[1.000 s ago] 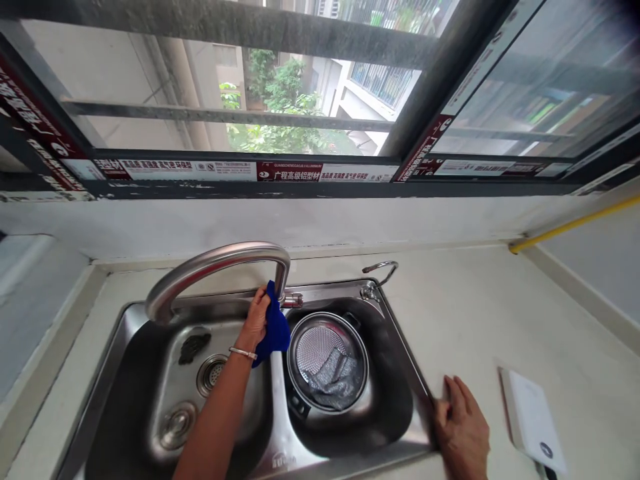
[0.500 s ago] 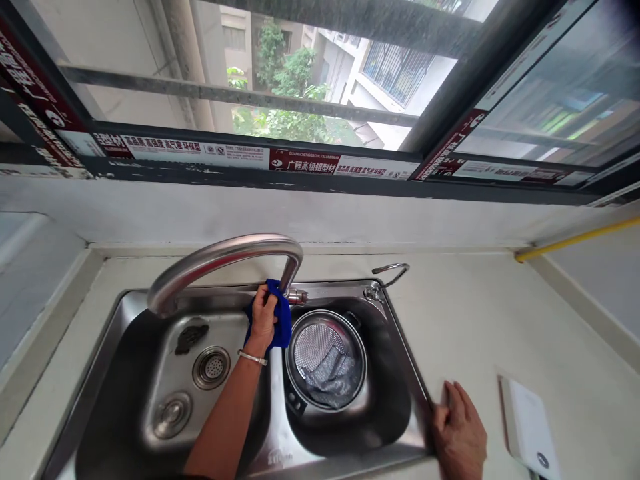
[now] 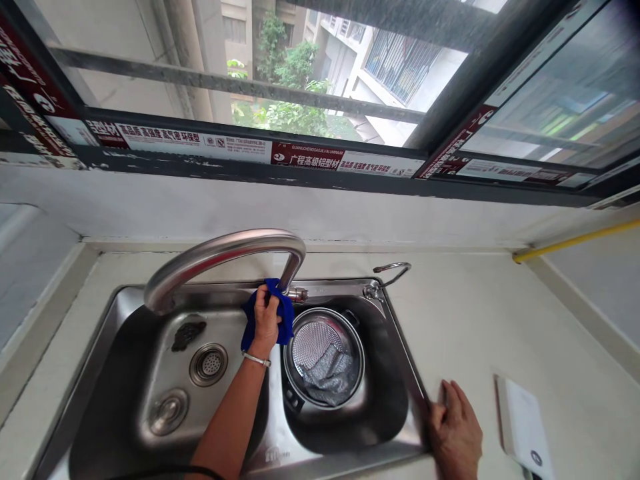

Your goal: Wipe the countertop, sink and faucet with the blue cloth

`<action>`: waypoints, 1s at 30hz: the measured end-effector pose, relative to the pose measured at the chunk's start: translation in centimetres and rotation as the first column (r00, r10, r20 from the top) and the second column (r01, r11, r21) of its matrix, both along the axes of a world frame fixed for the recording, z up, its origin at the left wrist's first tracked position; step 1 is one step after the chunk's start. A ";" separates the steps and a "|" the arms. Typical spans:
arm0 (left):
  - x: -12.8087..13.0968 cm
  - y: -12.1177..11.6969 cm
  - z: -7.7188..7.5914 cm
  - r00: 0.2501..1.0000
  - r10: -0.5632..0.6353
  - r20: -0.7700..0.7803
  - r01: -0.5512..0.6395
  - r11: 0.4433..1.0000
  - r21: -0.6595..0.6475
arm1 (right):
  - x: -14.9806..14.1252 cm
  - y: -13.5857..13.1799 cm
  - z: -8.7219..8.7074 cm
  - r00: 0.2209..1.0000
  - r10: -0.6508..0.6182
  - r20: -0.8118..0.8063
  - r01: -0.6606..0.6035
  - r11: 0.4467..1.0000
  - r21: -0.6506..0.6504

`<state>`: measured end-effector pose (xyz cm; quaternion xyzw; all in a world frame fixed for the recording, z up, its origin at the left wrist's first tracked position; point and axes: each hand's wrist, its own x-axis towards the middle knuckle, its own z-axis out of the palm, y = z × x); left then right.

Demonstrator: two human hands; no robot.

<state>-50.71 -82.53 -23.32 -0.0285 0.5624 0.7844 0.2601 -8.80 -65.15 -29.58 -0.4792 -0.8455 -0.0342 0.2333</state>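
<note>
My left hand point(image 3: 267, 316), with a bracelet on its wrist, grips a blue cloth point(image 3: 285, 319) at the base of the large curved faucet point(image 3: 227, 248). The cloth hangs around the hand over the sink's rear rim and divider. Its fingers are closed on the fabric. My right hand point(image 3: 454, 427) rests on the white countertop at the sink's right edge, fingers stretched out and holding nothing. Between the hands, a steel pot with a perforated insert point(image 3: 311, 340) sits in the right basin, and a crumpled grey cloth point(image 3: 330, 377) lies in it.
The left basin of the steel sink point(image 3: 277, 427) contains a dark scrap point(image 3: 189, 335), a drain point(image 3: 209, 365) and a loose metal strainer plug point(image 3: 169, 412). A thin curved tap point(image 3: 393, 272) stands at the back right corner. A white flat box point(image 3: 525, 423) lies on the right counter.
The view has shifted slightly. My left hand stays at the faucet base with the blue cloth, whose folds have spread a little to the left. My right hand keeps its place on the counter.
</note>
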 end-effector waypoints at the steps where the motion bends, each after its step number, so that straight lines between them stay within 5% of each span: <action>1: 0.1 0.0 -0.2 1.000 0.005 -0.005 -0.005 1.000 0.002 | 0.0 0.0 0.0 1.000 -0.003 0.003 0.003 1.000 -0.001; 20: 1.0 0.7 -0.9 0.988 0.081 -0.135 -0.088 0.995 -0.054 | -0.5 -0.4 0.7 1.000 0.008 -0.020 -0.008 1.000 -0.010; 30: 1.6 2.3 -1.3 0.890 0.296 -0.347 -0.363 0.921 -0.144 | -0.4 -0.4 0.8 1.000 -0.023 -0.021 0.022 0.999 -0.044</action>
